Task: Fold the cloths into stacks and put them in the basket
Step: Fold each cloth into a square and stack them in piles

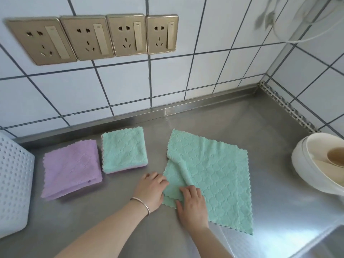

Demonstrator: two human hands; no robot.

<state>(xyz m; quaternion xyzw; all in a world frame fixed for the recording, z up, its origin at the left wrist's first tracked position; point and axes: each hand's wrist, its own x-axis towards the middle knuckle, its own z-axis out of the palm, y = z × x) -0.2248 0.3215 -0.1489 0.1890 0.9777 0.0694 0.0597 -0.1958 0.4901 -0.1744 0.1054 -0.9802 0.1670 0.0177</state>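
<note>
Though cropped, basket (14, 183) seems white.

And here we are in a kitchen, by every sign a home one. Up on the white tiled wall (204, 53) with its dark grout runs a row of four gold-toned wall sockets (93, 38), each with its own rocker switch. Below, a brushed stainless-steel countertop (232, 123) with a raised back lip meets the tiles in the corner. Over at the right edge, cream bowls (320, 164) nested together with a wooden spoon (335, 157) inside. White cables (297, 32) dangle top right, a white perforated basket (14, 183) stands at the left, and small microfibre dishcloths (122, 149) lie folded on the steel.
</note>
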